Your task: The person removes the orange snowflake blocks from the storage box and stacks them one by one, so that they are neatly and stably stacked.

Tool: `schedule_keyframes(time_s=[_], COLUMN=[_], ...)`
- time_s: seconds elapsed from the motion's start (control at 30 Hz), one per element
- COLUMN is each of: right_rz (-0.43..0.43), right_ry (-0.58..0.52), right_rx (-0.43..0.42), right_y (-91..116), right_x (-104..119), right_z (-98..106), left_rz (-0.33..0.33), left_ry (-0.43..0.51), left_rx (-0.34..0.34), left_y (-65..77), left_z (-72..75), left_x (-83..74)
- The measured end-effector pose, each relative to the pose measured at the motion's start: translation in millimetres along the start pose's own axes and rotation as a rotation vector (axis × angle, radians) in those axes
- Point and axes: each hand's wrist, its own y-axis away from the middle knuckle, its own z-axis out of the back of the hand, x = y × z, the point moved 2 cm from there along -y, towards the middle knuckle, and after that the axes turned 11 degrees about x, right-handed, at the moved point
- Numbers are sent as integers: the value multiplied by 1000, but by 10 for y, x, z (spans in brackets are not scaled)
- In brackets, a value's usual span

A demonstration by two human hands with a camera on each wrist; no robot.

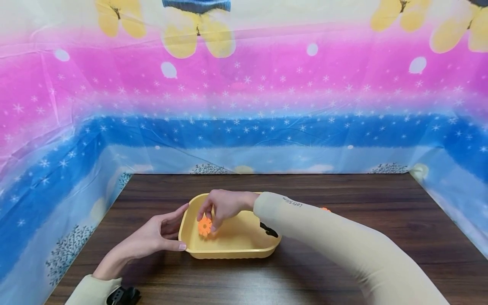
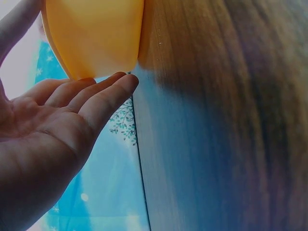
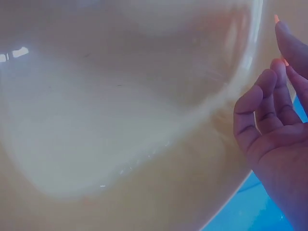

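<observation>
A yellow plastic basin (image 1: 244, 254) with rounded corners stands on the table. My right hand (image 1: 225, 207) reaches into its left part and pinches an orange flower-shaped piece (image 1: 204, 226) between thumb and fingers. In the right wrist view only small orange edges of that flower-shaped piece (image 3: 277, 19) show by the fingertips. My left hand (image 1: 158, 233) touches the basin's left end, its thumb at the front corner. The left wrist view shows the left hand's fingers (image 2: 106, 98) nearly straight against the outer wall of the basin (image 2: 96, 38).
Behind the right sleeve (image 1: 324, 237) peeks a bit of another orange thing (image 1: 325, 209), mostly hidden. The dark wooden table (image 1: 236, 279) is bordered at the back and sides by a printed cloth (image 1: 267, 84). The right forearm crosses over the basin's right end.
</observation>
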Motion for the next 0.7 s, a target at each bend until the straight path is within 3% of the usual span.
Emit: schedule_keyframes(time_s=[0.7], right_rz=[43], right_ry=[-238], right_rx=[-185], right_y=[341], right_x=[61], right_z=[30], left_rz=[12], left_ry=[-8], left_rx=[-3], left_y=[-11], left_z=[9], left_x=[22])
